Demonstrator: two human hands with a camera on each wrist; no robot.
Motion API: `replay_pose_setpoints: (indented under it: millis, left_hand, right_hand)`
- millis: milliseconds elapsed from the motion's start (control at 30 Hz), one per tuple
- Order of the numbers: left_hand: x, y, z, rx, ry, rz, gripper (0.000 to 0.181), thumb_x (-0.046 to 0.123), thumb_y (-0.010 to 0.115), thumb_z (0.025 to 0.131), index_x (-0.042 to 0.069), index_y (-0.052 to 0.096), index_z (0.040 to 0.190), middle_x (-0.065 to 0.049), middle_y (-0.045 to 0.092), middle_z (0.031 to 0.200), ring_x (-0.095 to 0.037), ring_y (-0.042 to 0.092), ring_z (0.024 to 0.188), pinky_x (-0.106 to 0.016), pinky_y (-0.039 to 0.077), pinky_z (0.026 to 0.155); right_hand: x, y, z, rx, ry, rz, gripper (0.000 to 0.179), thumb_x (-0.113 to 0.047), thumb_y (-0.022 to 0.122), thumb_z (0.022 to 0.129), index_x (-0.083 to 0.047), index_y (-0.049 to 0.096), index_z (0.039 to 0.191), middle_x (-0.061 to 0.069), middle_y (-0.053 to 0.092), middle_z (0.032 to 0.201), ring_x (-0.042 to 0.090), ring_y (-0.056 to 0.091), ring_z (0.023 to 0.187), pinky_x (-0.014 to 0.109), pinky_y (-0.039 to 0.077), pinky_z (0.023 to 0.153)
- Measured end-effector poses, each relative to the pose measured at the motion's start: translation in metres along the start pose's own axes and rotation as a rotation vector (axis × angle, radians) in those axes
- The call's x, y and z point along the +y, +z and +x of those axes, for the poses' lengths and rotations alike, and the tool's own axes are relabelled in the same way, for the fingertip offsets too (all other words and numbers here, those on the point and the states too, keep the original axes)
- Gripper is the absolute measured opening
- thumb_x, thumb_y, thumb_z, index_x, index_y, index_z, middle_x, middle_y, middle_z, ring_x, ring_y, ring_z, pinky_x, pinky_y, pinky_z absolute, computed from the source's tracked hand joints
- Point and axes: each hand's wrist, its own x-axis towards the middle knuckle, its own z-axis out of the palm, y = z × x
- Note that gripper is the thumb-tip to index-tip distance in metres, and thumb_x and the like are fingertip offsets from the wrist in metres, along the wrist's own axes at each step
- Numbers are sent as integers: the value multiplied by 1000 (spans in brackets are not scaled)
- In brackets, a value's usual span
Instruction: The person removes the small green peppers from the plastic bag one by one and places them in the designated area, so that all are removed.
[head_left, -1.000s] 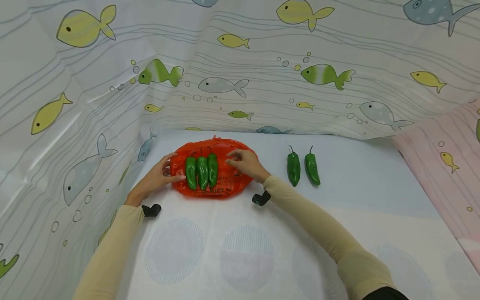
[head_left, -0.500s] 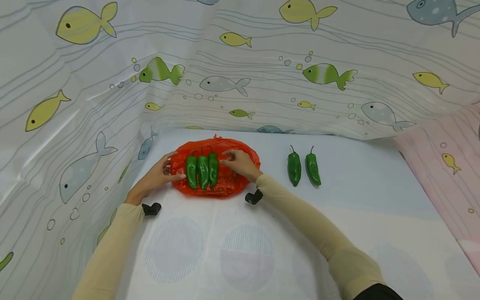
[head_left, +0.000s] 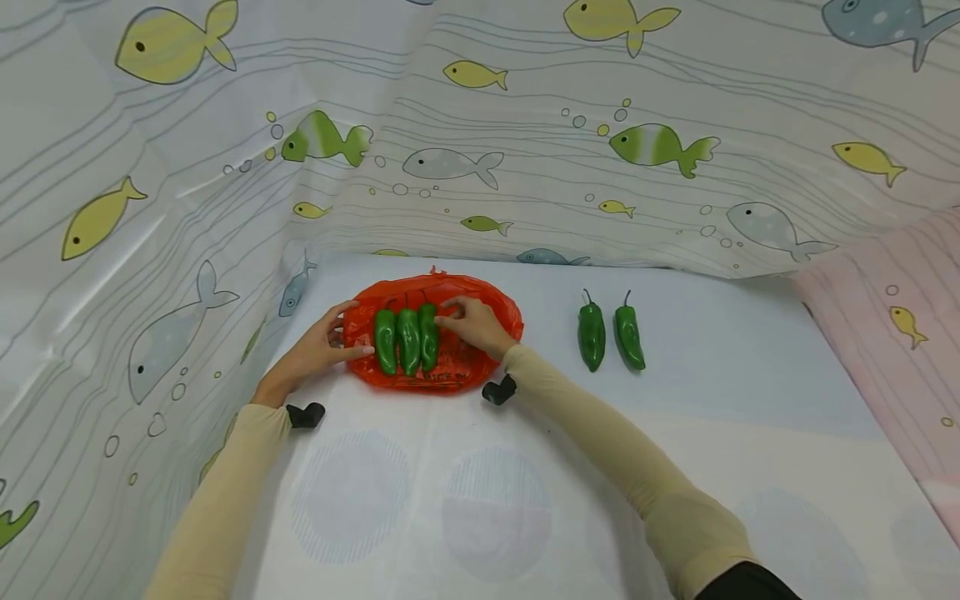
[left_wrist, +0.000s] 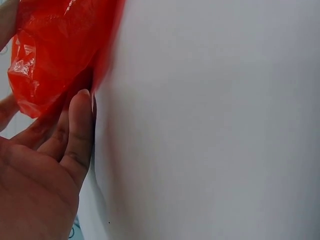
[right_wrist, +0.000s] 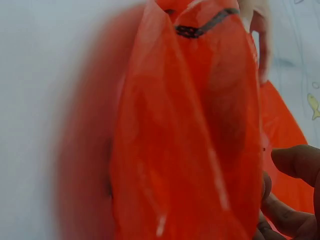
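In the head view, a red plastic bag (head_left: pixel 480 362) with dark writing is spread in an oval. Side by side upon it lie three green peppers (head_left: pixel 408 342). My left hand (head_left: pixel 317 346) holds the bag's left end, its thumb on the near side by the leftmost pepper. In the left wrist view, the fingers (left_wrist: pixel 77 135) reach beneath the red plastic. My right hand (head_left: pixel 476 325) is bent over the bag's right half, its fingertips at the rightmost of the three peppers. A gap shows between its thumb (right_wrist: pixel 295 159) and fingers in the right wrist view, where bag plastic hides the peppers.
Two more green peppers, one (head_left: pixel 592 336) beside another (head_left: pixel 628 337), lie on the white table cover (head_left: pixel 600 467) right of the bag. Fish-patterned sheets (head_left: pixel 525 125) hang at the back and sides.
My right hand has moved left across the bag until its fingertips meet the rightmost of the three peppers. The left hand keeps its place at the bag's end.
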Motion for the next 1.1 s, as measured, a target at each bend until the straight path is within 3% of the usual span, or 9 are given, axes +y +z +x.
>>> replay_pose_setpoints:
  millis: [100, 367, 633, 767, 933, 1100]
  left_hand:
    - [3, 0, -1, -6, -6, -11, 90, 29, 79, 80, 27, 22, 150, -13, 46, 132, -32, 49, 112, -42, 41, 90]
    - [-10, 0, 2, 5, 27, 5, 92, 37, 80, 77, 33, 22, 149, -11, 44, 134, -30, 51, 112, -43, 42, 92]
    - [7, -2, -5, -10, 2, -16, 93, 31, 80, 78, 26, 22, 150, -13, 44, 134, -32, 50, 113, -44, 42, 93]
    - [15, -1, -9, -19, -3, -2, 92, 29, 79, 80, 23, 20, 151, -13, 43, 135, -32, 49, 115, -45, 42, 94]
    - [5, -1, -3, -14, -8, -16, 93, 30, 79, 79, 26, 19, 151, -13, 42, 137, -33, 48, 118, -48, 39, 97]
    - [-8, -1, 2, 6, 6, 11, 94, 37, 79, 77, 31, 20, 150, -10, 44, 136, -30, 49, 116, -45, 41, 95]
  right_hand:
    - [2, 2, 4, 3, 5, 3, 50, -34, 66, 90, -6, 54, 130, 12, 65, 99, 27, 59, 63, 33, 51, 58]
    - [10, 10, 13, 9, 27, 24, 49, -39, 62, 92, -6, 56, 128, 14, 62, 87, 20, 53, 53, 28, 47, 50]
    - [5, 13, 16, -13, 45, -6, 53, -42, 62, 91, -6, 55, 129, 11, 63, 85, 21, 51, 52, 29, 45, 49]
    - [4, 14, 19, -8, 53, -64, 61, -48, 63, 89, -7, 53, 132, 7, 63, 94, 17, 55, 67, 28, 48, 59]
    - [2, 16, 21, 1, 60, -136, 69, -49, 66, 86, -5, 49, 136, 4, 59, 123, 15, 56, 99, 31, 48, 86]
    - [0, 17, 22, 18, 56, -154, 64, -46, 70, 83, -5, 53, 129, 6, 59, 122, 18, 56, 101, 33, 48, 87]
